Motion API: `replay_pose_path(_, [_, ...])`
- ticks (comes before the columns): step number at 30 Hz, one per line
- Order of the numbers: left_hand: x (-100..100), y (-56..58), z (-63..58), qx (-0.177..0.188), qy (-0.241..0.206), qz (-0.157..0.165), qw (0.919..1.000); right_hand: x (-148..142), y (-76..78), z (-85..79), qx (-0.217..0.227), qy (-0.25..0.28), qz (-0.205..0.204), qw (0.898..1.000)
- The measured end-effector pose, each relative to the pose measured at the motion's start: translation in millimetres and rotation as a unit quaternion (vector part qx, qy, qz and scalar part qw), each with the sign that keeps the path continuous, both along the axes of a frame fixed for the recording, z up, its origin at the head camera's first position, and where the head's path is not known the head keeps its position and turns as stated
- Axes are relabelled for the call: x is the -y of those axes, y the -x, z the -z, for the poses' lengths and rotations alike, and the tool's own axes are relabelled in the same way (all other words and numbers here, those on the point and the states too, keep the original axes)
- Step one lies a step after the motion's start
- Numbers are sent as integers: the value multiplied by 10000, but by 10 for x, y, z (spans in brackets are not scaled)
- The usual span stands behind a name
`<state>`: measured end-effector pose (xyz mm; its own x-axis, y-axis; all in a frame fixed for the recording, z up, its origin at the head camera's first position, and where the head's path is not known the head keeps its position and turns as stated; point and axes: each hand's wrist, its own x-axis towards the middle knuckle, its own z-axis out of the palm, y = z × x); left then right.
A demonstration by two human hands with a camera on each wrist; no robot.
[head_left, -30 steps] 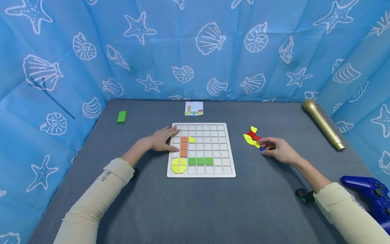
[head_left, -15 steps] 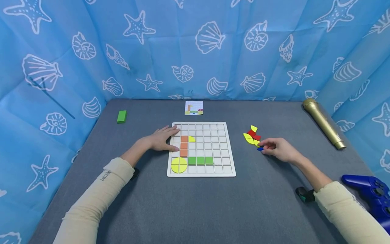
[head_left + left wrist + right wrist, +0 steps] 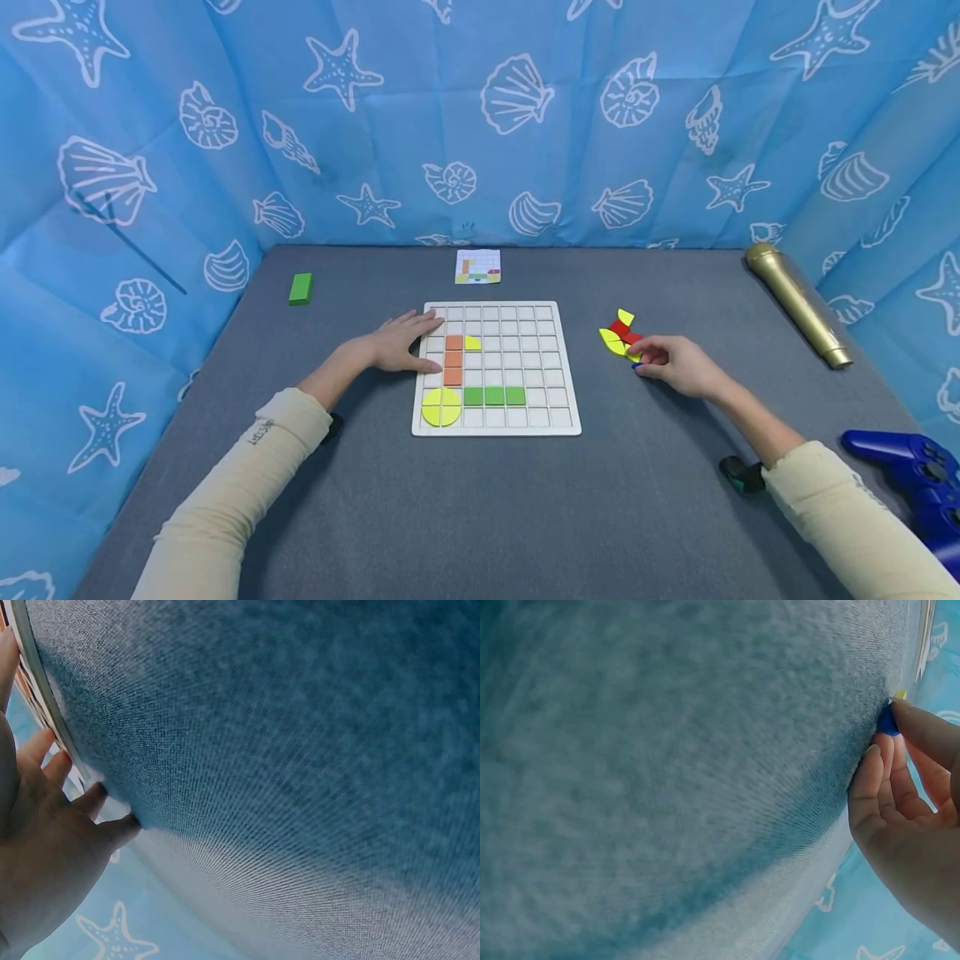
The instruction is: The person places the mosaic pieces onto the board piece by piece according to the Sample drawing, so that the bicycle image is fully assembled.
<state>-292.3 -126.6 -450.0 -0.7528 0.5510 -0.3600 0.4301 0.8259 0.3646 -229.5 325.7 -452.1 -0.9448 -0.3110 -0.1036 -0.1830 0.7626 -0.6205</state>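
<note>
A white grid board (image 3: 510, 425) lies on the table, with orange square tiles (image 3: 453, 359), green square tiles (image 3: 494, 396), a yellow quarter-circle tile (image 3: 472, 342) and a yellow circle of quarter tiles (image 3: 441, 407) set in its cells. Across the board's left edge rests my left hand (image 3: 397, 342), fingers spread and holding nothing. To the right of the board, my right hand (image 3: 684, 367) pinches a small blue tile (image 3: 888, 721) between thumb and fingers, low over the table. Beside those fingertips lie loose yellow tiles (image 3: 613, 340) and red tiles (image 3: 619, 327), partly hidden by the hand.
A small printed card (image 3: 477, 267) with a coloured grid pattern lies behind the board. At the back left is a green block (image 3: 300, 288). A gold microphone (image 3: 798, 307) and a blue game controller (image 3: 911, 475) are on the right. A blue curtain (image 3: 480, 125) surrounds the table.
My right hand has shifted slightly left with the blue tile, closer to the loose yellow and red tiles. The left hand and the board have stayed in place.
</note>
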Motion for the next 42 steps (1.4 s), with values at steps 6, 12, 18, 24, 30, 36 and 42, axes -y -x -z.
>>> replay_pose_path(6, [-16,4,2,24,-18,-39,10000,-19,-13,-24,291,253,147,9991])
replay_pose_path(12, [-14,-4,-30,73,-44,-43,10000,-18,-29,-53,1075,1128,475,9866])
replay_pose_path(18, [-10,-10,-24,44,-66,-42,10000,23,-26,-70,1454,1396,832,9759])
replay_pose_path(24, [-11,-1,5,21,-85,-38,10000,86,-36,-72,2050,2182,1019,9487])
replay_pose_path(30, [-8,11,15,27,-86,-14,10000,183,-63,-85,2250,2412,1044,9383])
replay_pose_path(36, [-5,7,8,17,-63,-15,10000,292,-65,-42,2062,2118,845,9515])
replay_pose_path(42, [4,2,1,21,-92,6,10000,425,-88,-48,1910,1847,765,9610])
